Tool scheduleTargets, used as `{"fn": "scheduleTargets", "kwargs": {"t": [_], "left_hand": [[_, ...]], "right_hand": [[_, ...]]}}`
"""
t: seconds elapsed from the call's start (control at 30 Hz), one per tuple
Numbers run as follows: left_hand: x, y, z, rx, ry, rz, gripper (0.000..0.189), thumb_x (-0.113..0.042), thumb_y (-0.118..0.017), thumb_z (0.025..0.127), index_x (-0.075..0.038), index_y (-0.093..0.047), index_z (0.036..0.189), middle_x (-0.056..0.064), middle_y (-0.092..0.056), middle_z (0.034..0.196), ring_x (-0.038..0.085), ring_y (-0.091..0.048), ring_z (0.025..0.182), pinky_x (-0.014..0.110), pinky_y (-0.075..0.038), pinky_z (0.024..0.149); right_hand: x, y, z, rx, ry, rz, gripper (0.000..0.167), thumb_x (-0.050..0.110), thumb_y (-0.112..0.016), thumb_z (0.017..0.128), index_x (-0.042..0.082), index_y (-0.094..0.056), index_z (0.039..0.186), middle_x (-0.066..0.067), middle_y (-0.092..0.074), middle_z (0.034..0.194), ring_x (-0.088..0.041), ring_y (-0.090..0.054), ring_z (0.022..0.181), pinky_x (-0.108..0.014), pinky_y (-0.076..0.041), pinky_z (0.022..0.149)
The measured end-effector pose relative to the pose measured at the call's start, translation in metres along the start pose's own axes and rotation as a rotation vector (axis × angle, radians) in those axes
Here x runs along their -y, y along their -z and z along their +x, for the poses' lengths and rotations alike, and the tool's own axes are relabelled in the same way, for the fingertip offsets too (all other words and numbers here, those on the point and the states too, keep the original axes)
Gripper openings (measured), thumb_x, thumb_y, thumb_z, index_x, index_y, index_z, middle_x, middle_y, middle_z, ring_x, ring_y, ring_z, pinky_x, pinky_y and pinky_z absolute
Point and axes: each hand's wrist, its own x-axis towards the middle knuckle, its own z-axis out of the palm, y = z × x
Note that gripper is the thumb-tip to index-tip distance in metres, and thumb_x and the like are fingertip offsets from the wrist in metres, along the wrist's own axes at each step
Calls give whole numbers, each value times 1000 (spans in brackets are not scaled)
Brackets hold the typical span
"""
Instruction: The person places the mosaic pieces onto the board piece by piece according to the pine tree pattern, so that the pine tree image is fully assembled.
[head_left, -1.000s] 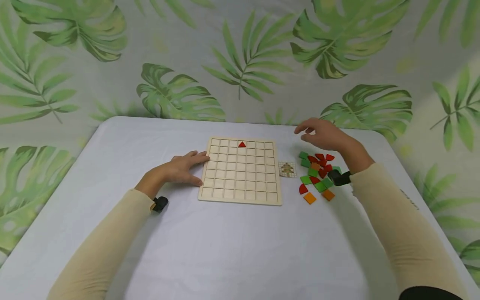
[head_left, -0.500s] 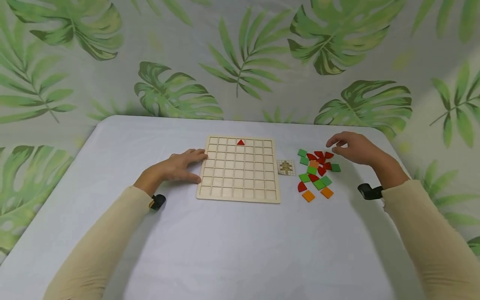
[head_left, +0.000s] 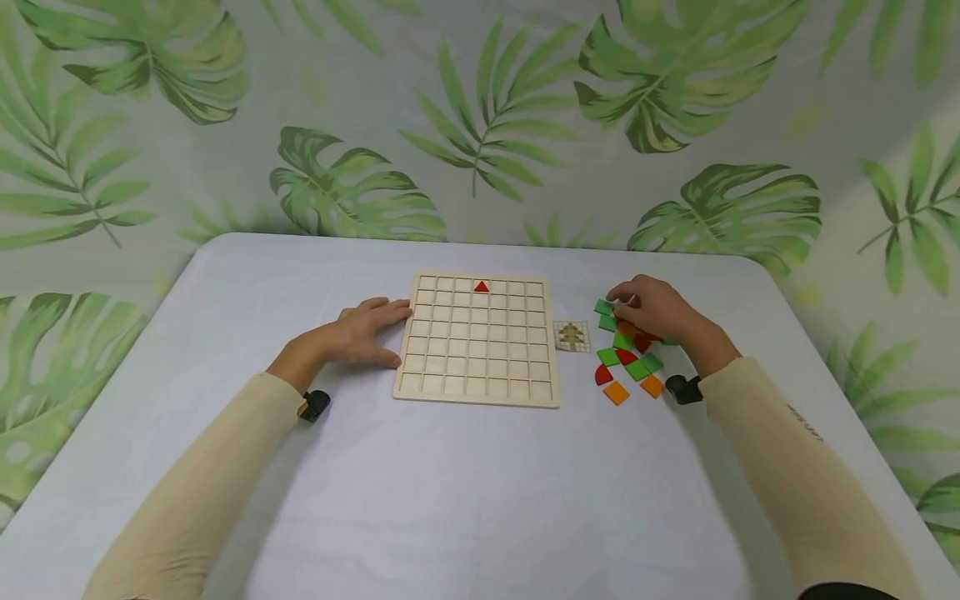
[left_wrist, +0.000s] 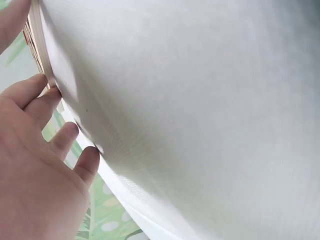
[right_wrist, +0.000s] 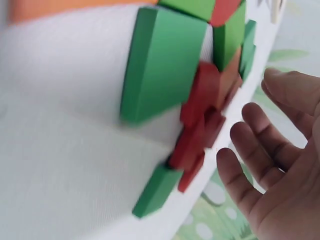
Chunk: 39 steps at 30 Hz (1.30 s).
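A pale wooden grid board (head_left: pixel 480 342) lies on the white table with one red triangle tile (head_left: pixel 482 287) in its top row. My left hand (head_left: pixel 352 333) rests at the board's left edge, thumb and fingers spread; in the left wrist view its fingertips (left_wrist: pixel 87 155) are down by the board's side. Over the tile pile my right hand (head_left: pixel 660 308) reaches in from the right, covering part of the red tiles (head_left: pixel 642 340). In the right wrist view, its fingers are loosely bent beside green tiles (right_wrist: pixel 165 65) and red ones, with nothing visible held.
Between board and pile lies a small card (head_left: pixel 572 336) with a brown tree pattern on a grid. Orange square tiles (head_left: pixel 617 393) lie at the pile's near side. A leaf-printed cloth (head_left: pixel 480 125) hangs behind the white table (head_left: pixel 465 492).
My right hand first swung right, away from above the pile's far side, uncovering it, then came back left and down over the tiles. The left hand has stayed at the board's edge.
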Motion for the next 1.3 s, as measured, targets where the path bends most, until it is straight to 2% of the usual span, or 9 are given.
{"fn": "scheduleTargets", "kwargs": {"t": [0.3,0.77,1.07,1.3], "left_hand": [[-2,-2,-2,-2,-8,-14,84,-29,-76,86,-13,-32,156,8,-21,167,39,-9,155,65,-7,119],[5,0,1,14,2,-51,89,-31,-77,85,-16,-28,158,4,-17,168,37,-7,155,64,-9,119],[3,0,2,2,24,-59,93,-32,-77,84,-17,-24,159,6,-19,168,36,-8,155,63,-10,119],[3,-1,3,9,12,-9,89,-33,-75,86,-16,-26,158,4,-18,168,36,-9,155,63,-12,119]], "right_hand": [[-2,-11,12,-23,-6,-30,34,16,-61,96,-2,-63,124,-24,-65,115,-37,-59,103,-54,-48,94],[3,-12,21,-19,-48,-38,38,22,-63,96,-3,-65,123,-25,-66,119,-38,-59,108,-55,-47,98],[3,-12,24,-6,-50,-45,38,20,-64,94,-3,-65,124,-26,-65,122,-40,-58,111,-57,-45,101],[5,-12,23,-28,-28,-46,35,18,-65,93,-4,-66,120,-26,-65,118,-39,-59,108,-56,-46,99]]}}
